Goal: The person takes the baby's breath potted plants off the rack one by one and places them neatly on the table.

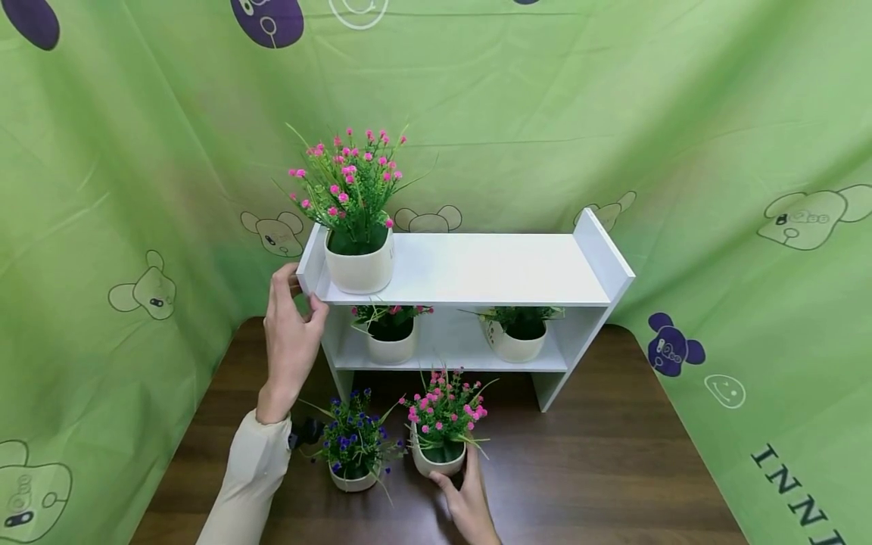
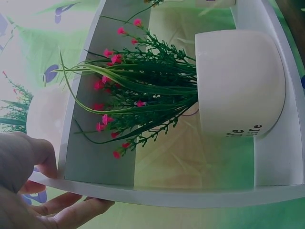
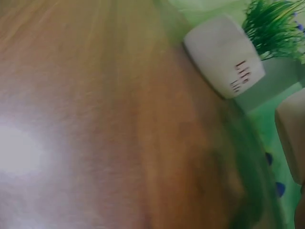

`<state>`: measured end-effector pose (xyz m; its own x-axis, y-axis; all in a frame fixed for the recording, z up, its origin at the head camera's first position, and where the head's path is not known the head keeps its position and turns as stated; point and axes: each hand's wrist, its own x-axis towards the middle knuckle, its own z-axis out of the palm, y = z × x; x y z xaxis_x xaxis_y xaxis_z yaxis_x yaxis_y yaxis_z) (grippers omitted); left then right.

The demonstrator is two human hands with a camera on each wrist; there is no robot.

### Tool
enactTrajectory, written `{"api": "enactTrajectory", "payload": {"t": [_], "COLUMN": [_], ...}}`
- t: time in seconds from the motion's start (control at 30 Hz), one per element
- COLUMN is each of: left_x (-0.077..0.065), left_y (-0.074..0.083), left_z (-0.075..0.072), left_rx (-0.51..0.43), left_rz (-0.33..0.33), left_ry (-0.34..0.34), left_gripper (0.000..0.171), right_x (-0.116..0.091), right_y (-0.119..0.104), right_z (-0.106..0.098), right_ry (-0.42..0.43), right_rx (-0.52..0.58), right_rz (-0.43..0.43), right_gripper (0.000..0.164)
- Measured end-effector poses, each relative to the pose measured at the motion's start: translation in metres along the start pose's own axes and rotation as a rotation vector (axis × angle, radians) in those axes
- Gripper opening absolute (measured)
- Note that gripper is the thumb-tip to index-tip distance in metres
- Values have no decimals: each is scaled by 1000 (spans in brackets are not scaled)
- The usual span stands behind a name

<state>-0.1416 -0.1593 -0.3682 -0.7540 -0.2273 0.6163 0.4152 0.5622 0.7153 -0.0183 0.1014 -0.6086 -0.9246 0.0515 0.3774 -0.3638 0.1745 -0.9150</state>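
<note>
Fingers of the left hand (image 1: pixel 291 339) pinch the left edge of the shelf (image 1: pixel 487 269); the right hand (image 1: pixel 468 501), partly hidden, grips a pink-flowered pot (image 1: pixel 437 451); the blue-flowered pot (image 3: pixel 223 55) reads "Life".

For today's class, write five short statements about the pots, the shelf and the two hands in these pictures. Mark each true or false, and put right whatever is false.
1. The right hand grips a pot of pink flowers. True.
2. The left hand holds the left side panel of the white shelf. True.
3. The top board carries three pots. False: it carries one, the upper plant, near its left end.
4. The pot of blue flowers stands on the brown table. True.
5. The lower board bears no pots. False: a left pot and a right pot stand on it.
</note>
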Motion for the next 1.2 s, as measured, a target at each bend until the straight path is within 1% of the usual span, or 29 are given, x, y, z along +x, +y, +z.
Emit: {"api": "enactTrajectory", "payload": {"t": [0.1,0.2,0.3,0.4,0.47,0.53,0.7,0.77,0.83,0.97,1.07,1.2], "left_x": [0,0,0,-1,-1,-1,0,0,1,1,1,0], "left_y": [0,0,0,0,0,0,0,0,0,0,0,0], "left_z": [0,0,0,0,0,0,0,0,0,0,0,0], "left_rx": [2,1,1,2,5,7,8,7,7,-2,-6,3], "left_rz": [0,-5,-13,-15,-14,-11,-1,4,5,3,1,4], "left_ry": [0,-1,-2,-4,-6,-5,-2,-2,-1,1,3,2], "left_gripper": [49,49,49,49,50,50,49,49,49,48,48,49], "right_x": [-6,-11,-16,-19,-20,-19,-20,-20,-21,-22,-22,-22], "right_y": [9,18,27,32,33,31,27,27,27,29,31,30], "right_z": [4,7,10,12,13,13,13,13,13,15,16,17], "right_ry": [-6,-4,-5,-17,-33,-49,-74,-73,-69,-47,-32,-28], "right_rx": [-32,-86,-133,-134,-124,-119,-137,-148,-154,-138,-132,-143], "right_rz": [-5,-12,-35,-64,-68,-48,66,97,108,96,104,159], "right_gripper": [77,80,83,87,88,90,91,91,92,93,93,93]}}
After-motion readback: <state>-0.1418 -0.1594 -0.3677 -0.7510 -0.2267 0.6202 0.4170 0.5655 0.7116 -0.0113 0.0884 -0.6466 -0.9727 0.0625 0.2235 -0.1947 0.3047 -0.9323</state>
